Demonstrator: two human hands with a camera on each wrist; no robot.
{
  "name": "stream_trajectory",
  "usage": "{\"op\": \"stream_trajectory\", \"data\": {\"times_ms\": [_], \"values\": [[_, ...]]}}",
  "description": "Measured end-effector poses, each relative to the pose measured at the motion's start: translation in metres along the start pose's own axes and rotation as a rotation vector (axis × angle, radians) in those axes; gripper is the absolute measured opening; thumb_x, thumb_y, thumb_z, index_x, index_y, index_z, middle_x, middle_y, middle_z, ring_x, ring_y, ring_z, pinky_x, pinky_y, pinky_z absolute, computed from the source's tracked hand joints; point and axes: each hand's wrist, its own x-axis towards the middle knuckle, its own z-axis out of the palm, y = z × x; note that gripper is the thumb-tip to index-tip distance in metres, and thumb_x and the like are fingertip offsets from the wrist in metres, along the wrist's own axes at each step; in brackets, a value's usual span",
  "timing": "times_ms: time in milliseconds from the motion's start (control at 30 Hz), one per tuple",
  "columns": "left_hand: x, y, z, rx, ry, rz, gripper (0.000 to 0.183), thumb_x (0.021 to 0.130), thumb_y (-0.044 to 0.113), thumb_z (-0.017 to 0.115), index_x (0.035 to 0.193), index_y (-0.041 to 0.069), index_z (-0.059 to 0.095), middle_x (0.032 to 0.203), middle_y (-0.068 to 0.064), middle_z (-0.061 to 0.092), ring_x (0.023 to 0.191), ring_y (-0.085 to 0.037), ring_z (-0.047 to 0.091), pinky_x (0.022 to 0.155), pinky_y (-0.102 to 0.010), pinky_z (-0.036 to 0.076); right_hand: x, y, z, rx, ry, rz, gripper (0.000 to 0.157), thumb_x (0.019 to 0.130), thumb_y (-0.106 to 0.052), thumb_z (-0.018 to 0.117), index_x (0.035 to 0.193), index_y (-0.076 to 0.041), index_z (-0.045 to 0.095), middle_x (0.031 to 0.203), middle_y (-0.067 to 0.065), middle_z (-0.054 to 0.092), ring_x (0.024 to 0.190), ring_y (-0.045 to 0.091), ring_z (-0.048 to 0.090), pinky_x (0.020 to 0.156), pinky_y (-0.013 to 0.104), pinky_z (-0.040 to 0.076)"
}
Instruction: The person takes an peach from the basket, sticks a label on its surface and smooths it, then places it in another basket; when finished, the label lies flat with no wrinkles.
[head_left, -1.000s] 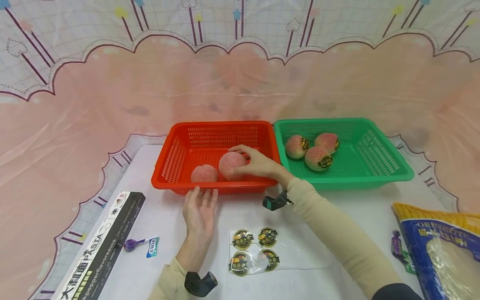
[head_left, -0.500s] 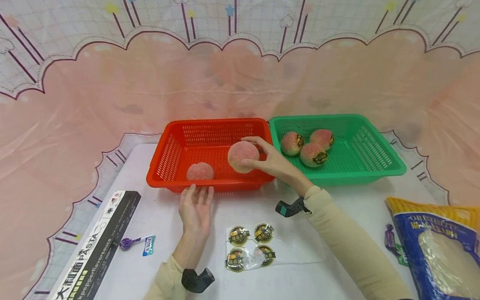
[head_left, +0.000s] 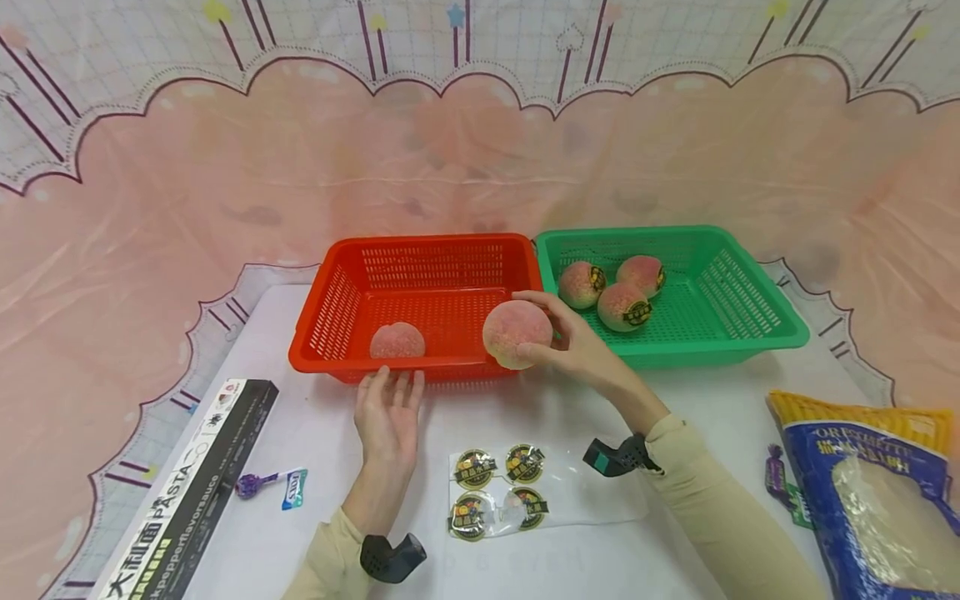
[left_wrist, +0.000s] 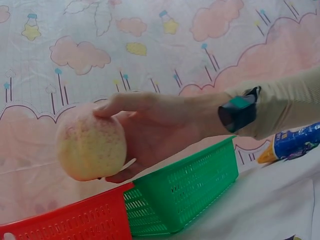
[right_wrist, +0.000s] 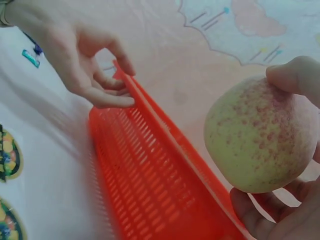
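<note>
My right hand (head_left: 581, 354) holds a pink and yellow peach (head_left: 517, 333) between thumb and fingers, above the front right corner of the red basket (head_left: 420, 364). No sticker shows on this peach in the right wrist view, where its speckled side (right_wrist: 260, 135) faces the camera. My left hand (head_left: 390, 425) is palm up, its loosely bent fingers touching the basket's front rim. Inside the red basket lies another peach (head_left: 397, 340). Several flat round stickers on a clear sheet (head_left: 585, 492) lie on the white table in front of the hands.
A green basket (head_left: 720, 343) stands against the red one's right side, holding three peaches (head_left: 622, 307) with black-gold stickers. At left are a long pasta box (head_left: 187, 492) and a lollipop (head_left: 251, 486). At right lie a blue-yellow bag (head_left: 870, 492) and a purple-wrapped candy (head_left: 776, 473).
The right hand has lifted the peach out of the red basket and drawn it right and toward the person. The left hand stays at the rim. The head view has shifted slightly.
</note>
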Motion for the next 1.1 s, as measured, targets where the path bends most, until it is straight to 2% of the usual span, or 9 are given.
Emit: {"op": "stream_trajectory", "data": {"times_ms": [233,367,467,633,833,967,1100], "values": [[0.0,0.001,-0.003,0.002,0.011,0.01,0.033,0.092,0.018,0.046,0.121,0.013,0.032,0.131,-0.005,0.033,0.116,-0.022,0.042,0.093,-0.034,0.045,-0.028,0.004,-0.005,0.037,0.025,0.036,0.061,0.081,-0.014,0.064,0.133,-0.022,0.033,0.131,-0.003,0.039,0.118,0.022,0.04,0.085,0.034,0.049],[-0.001,0.001,-0.005,0.003,0.019,0.016,0.027,0.092,0.017,0.045,0.116,0.012,0.034,0.127,-0.005,0.036,0.114,-0.022,0.043,0.093,-0.034,0.045,-0.043,0.012,-0.007,0.072,0.0,0.024,0.062,0.081,-0.009,0.063,0.135,-0.014,0.032,0.133,0.001,0.038,0.118,0.023,0.04,0.084,0.033,0.05],[-0.001,0.001,-0.006,-0.012,0.023,0.016,0.021,0.091,0.016,0.046,0.11,0.012,0.037,0.122,-0.004,0.038,0.111,-0.022,0.043,0.094,-0.034,0.044,-0.054,0.017,-0.009,0.038,-0.023,0.002,0.062,0.08,-0.006,0.063,0.134,-0.011,0.033,0.133,0.001,0.039,0.117,0.023,0.041,0.087,0.031,0.048],[-0.001,0.001,-0.007,-0.015,0.02,0.024,0.019,0.091,0.016,0.047,0.107,0.012,0.038,0.122,-0.004,0.038,0.111,-0.022,0.044,0.095,-0.035,0.044,-0.068,0.026,-0.009,-0.057,-0.062,-0.013,0.061,0.08,-0.008,0.063,0.133,-0.017,0.035,0.133,-0.001,0.04,0.118,0.019,0.043,0.094,0.033,0.043],[-0.001,0.001,-0.008,-0.013,0.012,0.031,0.029,0.092,0.015,0.044,0.118,0.012,0.033,0.13,-0.005,0.034,0.116,-0.022,0.043,0.095,-0.034,0.044,-0.074,0.045,-0.004,-0.079,-0.063,0.063,0.063,0.08,-0.015,0.065,0.134,-0.018,0.034,0.132,-0.001,0.042,0.117,0.022,0.046,0.097,0.048,0.036],[0.002,-0.001,-0.007,-0.053,-0.009,0.005,0.03,0.092,0.012,0.039,0.121,0.013,0.031,0.128,-0.005,0.035,0.115,-0.023,0.042,0.096,-0.033,0.042,-0.076,0.061,-0.002,-0.09,-0.019,0.151,0.063,0.077,-0.022,0.069,0.132,-0.025,0.037,0.131,0.0,0.043,0.117,0.024,0.046,0.096,0.044,0.04],[0.006,-0.003,-0.005,-0.078,-0.021,0.004,0.026,0.09,0.01,0.037,0.116,0.012,0.034,0.122,-0.006,0.039,0.111,-0.023,0.045,0.096,-0.033,0.042,-0.075,0.074,-0.004,-0.119,-0.008,0.192,0.065,0.075,-0.027,0.07,0.131,-0.027,0.037,0.132,0.003,0.041,0.119,0.027,0.045,0.095,0.039,0.042]]}}
